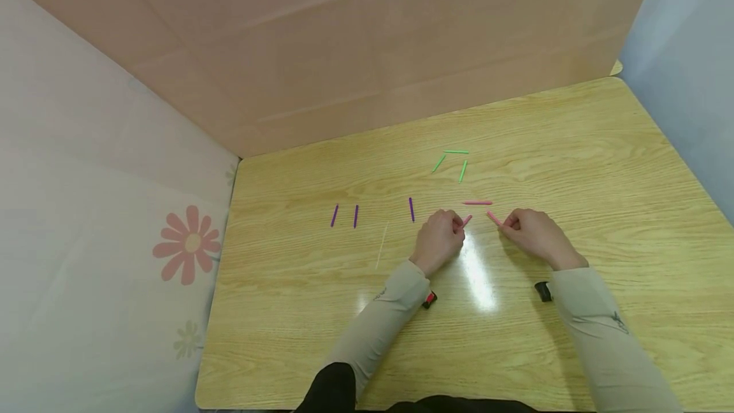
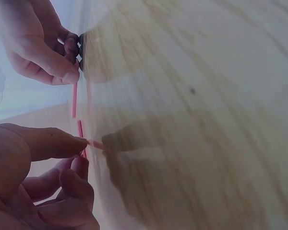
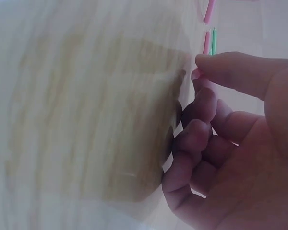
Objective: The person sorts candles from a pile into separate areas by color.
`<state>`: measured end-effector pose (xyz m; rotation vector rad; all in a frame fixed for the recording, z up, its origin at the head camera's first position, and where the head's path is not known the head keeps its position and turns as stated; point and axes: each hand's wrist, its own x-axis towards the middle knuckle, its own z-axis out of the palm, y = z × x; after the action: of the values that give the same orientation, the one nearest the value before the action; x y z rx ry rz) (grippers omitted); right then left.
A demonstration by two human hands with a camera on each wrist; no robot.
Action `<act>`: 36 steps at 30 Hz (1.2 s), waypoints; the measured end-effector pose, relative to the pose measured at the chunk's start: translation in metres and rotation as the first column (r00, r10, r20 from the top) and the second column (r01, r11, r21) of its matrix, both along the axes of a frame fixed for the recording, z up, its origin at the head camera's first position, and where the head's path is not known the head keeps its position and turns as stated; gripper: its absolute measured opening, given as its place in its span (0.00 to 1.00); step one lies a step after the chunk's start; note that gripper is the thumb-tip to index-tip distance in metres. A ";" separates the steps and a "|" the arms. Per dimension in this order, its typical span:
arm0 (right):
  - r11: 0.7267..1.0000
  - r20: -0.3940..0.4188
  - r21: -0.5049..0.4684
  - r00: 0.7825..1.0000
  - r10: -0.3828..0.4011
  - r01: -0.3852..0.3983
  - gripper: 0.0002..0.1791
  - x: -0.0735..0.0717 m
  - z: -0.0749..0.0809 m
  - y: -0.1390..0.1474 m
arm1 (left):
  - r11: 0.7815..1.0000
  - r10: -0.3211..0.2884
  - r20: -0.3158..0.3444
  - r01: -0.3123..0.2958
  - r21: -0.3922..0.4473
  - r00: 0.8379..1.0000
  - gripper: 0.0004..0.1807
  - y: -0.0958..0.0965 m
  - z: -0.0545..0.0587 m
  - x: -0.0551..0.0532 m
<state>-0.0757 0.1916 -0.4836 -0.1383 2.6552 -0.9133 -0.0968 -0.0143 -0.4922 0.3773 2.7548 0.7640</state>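
Observation:
My left hand (image 1: 438, 242) pinches a short pink stick (image 1: 467, 220) between thumb and fingertips, low over the wooden table (image 1: 298, 324). My right hand (image 1: 538, 234) pinches a second pink stick (image 1: 494, 217) by its near end; this one slants up to the left. A third pink stick (image 1: 478, 202) lies crosswise just beyond both. In the left wrist view, the left thumb and fingers hide part of the pink stick (image 2: 97, 144). Fingertips cover most of the right hand's stick in the right wrist view.
Farther back lie three green sticks (image 1: 456, 152), one crosswise above two slanted ones. Three purple sticks (image 1: 411, 209) lie to the left, spaced apart. A thin pale line (image 1: 381, 245) shows on the table nearby. A tan panel (image 1: 367, 56) closes off the back.

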 end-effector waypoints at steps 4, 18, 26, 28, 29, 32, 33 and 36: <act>1.000 0.010 -0.002 1.000 -0.010 0.010 0.14 0.000 0.000 0.000 | 1.000 0.005 0.014 -0.005 -0.007 1.000 0.06 0.002 -0.001 0.000; 1.000 0.029 0.004 0.999 -0.020 0.020 0.15 -0.002 0.000 0.000 | 1.000 0.005 0.055 -0.006 0.021 0.998 0.08 0.006 -0.003 0.002; 1.000 0.034 0.005 0.999 -0.015 0.014 0.15 -0.003 -0.001 0.000 | 1.000 0.003 0.048 -0.004 0.018 0.999 0.08 0.007 -0.003 0.003; 1.000 0.038 -0.001 0.999 -0.016 0.016 0.15 -0.003 -0.001 0.000 | 1.000 0.005 0.049 -0.006 0.019 0.999 0.08 0.008 -0.003 0.003; 1.000 0.039 -0.003 0.999 -0.017 0.018 0.15 -0.003 -0.001 0.000 | 1.000 0.006 0.048 -0.007 0.020 0.999 0.08 0.008 -0.003 0.003; 1.000 0.042 -0.006 0.999 -0.021 0.021 0.15 -0.004 -0.001 0.001 | 1.000 0.007 0.049 -0.008 0.020 0.999 0.07 0.008 -0.003 0.002; 1.000 0.042 -0.006 0.999 -0.022 0.022 0.15 -0.004 -0.001 0.001 | 1.000 0.007 0.049 -0.007 0.018 0.999 0.07 0.008 -0.003 0.002; 1.000 0.035 -0.008 0.999 -0.021 0.021 0.14 -0.005 -0.002 0.001 | 1.000 0.005 0.051 -0.006 0.012 0.999 0.08 0.008 -0.004 0.002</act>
<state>-0.0803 0.1930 -0.4855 -0.0954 2.6257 -0.9257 -0.0950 -0.0062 -0.4962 0.3482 2.7058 0.7816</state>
